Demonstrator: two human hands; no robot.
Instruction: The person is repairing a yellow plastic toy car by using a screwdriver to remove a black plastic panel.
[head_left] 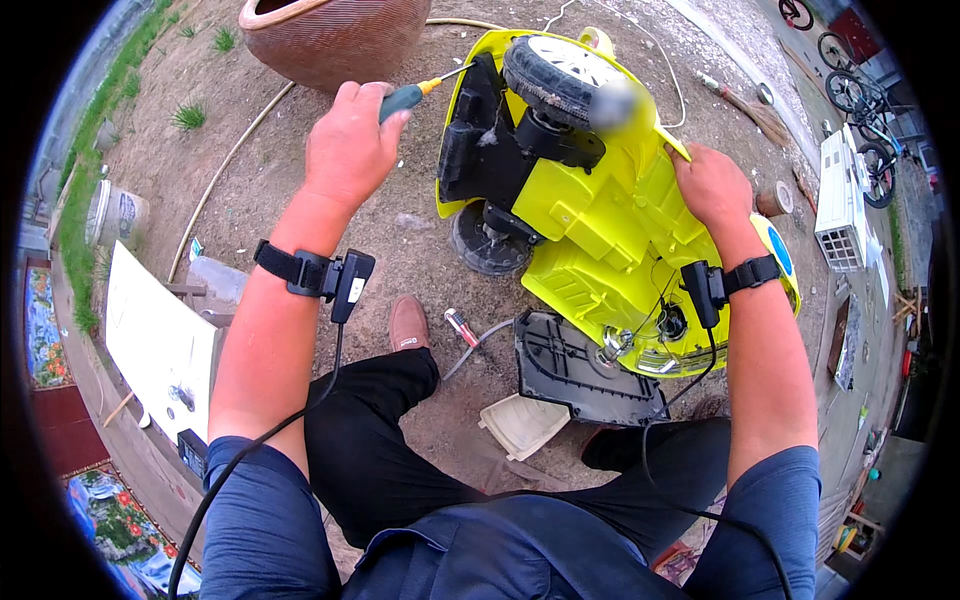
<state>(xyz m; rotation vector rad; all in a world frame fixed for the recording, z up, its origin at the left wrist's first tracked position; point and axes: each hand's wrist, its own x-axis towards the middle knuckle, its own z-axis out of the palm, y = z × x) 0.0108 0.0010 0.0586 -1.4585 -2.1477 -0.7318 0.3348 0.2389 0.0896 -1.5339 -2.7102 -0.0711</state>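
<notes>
Fingers of the left hand (347, 148) wrap a screwdriver (420, 93), its tip at the toy car's (600, 215) yellow edge; right hand (712, 185) grips the opposite rim, bare dirt (290, 190) all round.

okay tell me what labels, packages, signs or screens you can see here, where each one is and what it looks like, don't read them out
Bucket: far left on the dirt, pale round tub with a dark printed label on its side.
Round sticker: on the yellow toy car just past the right hand, blue disc.
White board: lower left beside the left arm, flat rectangle with a small dark mark.
No screens in view.
</notes>
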